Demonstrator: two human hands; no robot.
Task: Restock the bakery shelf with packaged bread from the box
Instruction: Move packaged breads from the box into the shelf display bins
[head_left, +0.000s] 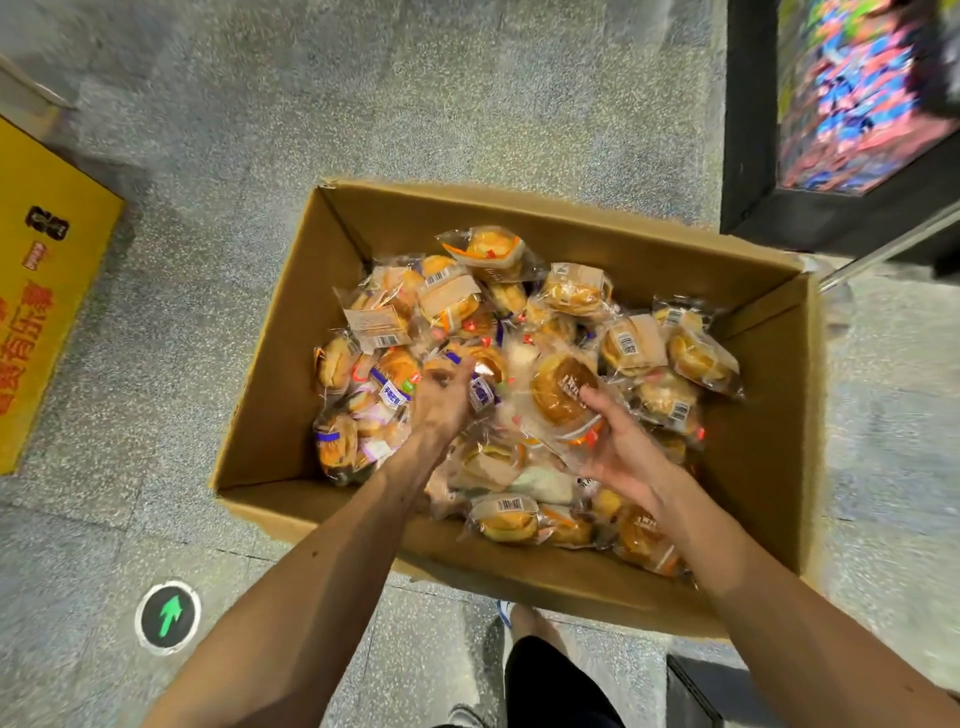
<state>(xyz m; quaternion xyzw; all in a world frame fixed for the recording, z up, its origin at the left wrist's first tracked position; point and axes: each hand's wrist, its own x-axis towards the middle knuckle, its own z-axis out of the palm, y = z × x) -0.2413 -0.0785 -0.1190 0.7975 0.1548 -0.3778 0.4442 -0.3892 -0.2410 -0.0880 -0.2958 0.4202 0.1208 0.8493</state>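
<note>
Cardboard box (291, 353), one, with some two dozen bread packs (576, 293). Left hand (441, 402): fingers (444, 375) clamped on one purple-labelled pack (482, 391). Right hand (621, 452): fingers (596, 402) clamped on one bun pack (558, 395).

bread pkgs (524, 384) in box (519, 213)

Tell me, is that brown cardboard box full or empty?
Partly full: clear-wrapped bread packets heap across the floor of the brown cardboard box, below its rim.

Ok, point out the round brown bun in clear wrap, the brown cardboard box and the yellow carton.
Round brown bun in clear wrap (558, 397): head view, middle of the bun's top, held by the right hand (618, 447).
Brown cardboard box (405, 228): head view, far inner wall.
Yellow carton (67, 270): head view, printed top face.
</note>
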